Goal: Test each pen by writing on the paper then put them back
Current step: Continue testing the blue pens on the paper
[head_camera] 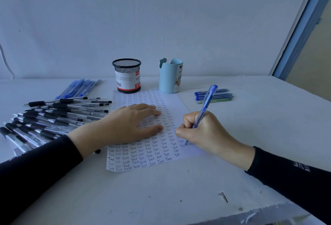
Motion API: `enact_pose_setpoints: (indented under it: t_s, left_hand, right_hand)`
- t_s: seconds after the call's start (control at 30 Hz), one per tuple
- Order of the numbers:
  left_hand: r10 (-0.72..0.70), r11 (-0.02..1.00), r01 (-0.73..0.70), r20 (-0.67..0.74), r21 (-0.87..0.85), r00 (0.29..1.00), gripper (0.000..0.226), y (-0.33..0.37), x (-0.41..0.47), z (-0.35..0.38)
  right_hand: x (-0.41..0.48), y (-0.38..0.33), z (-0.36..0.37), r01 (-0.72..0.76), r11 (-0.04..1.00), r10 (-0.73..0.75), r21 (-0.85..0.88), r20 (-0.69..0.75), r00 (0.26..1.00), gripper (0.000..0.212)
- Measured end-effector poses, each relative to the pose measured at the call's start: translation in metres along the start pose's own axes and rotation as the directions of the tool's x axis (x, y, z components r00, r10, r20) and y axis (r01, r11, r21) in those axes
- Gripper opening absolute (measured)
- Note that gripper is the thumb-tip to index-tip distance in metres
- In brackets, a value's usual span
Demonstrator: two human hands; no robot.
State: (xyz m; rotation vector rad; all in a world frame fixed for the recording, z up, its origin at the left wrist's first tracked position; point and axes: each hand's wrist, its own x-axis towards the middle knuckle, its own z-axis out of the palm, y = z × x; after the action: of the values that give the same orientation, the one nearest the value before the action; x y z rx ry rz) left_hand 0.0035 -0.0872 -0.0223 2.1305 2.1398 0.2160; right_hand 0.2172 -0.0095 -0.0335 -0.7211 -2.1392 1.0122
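Observation:
A sheet of paper covered with rows of the word "Test" lies in the middle of the white table. My left hand rests flat on it, fingers spread, holding nothing. My right hand grips a blue pen in a writing hold, its tip touching the paper's right edge. A pile of black pens lies to the left, with several blue pens behind it. A small row of blue pens and a green one lies to the right.
A black mesh pen cup and a light blue cup stand behind the paper, near the wall. A dark screw lies near the table's chipped front edge. A window frame rises at the right.

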Motion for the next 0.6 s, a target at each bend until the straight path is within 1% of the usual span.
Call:
enact_pose_setpoints:
  t_s: [0.27, 0.37, 0.47, 0.5, 0.57, 0.6]
  left_hand:
    - [0.005, 1.000, -0.006, -0.017, -0.008, 1.000, 0.071, -0.002, 0.001, 0.002]
    - [0.007, 1.000, -0.007, -0.004, -0.002, 1.000, 0.070, -0.001, 0.001, 0.001]
    - [0.008, 1.000, -0.008, 0.001, 0.002, 1.000, 0.071, -0.002, 0.001, 0.001]
    - [0.010, 1.000, -0.010, -0.003, 0.003, 1.000, 0.071, -0.002, 0.001, 0.001]
    - [0.018, 1.000, -0.018, -0.001, 0.000, 1.000, 0.069, -0.003, 0.002, 0.001]
    - [0.023, 1.000, -0.023, 0.007, -0.011, 1.000, 0.067, -0.004, 0.002, 0.001]
  right_hand:
    - [0.001, 0.002, 0.001, -0.011, 1.000, 0.011, -0.017, 0.005, 1.000, 0.052]
    - [0.002, -0.001, -0.001, -0.029, 0.999, 0.029, 0.022, 0.001, 1.000, 0.048]
    - [0.005, -0.005, -0.007, -0.011, 0.999, 0.012, 0.043, -0.020, 1.000, 0.054]
    - [0.007, -0.008, -0.010, 0.002, 0.999, -0.001, 0.044, -0.029, 1.000, 0.048]
    - [0.012, -0.011, -0.016, -0.003, 0.998, 0.005, 0.060, -0.046, 0.999, 0.026]
    - [0.016, -0.011, -0.020, -0.013, 0.998, 0.016, 0.053, -0.063, 0.998, 0.021]
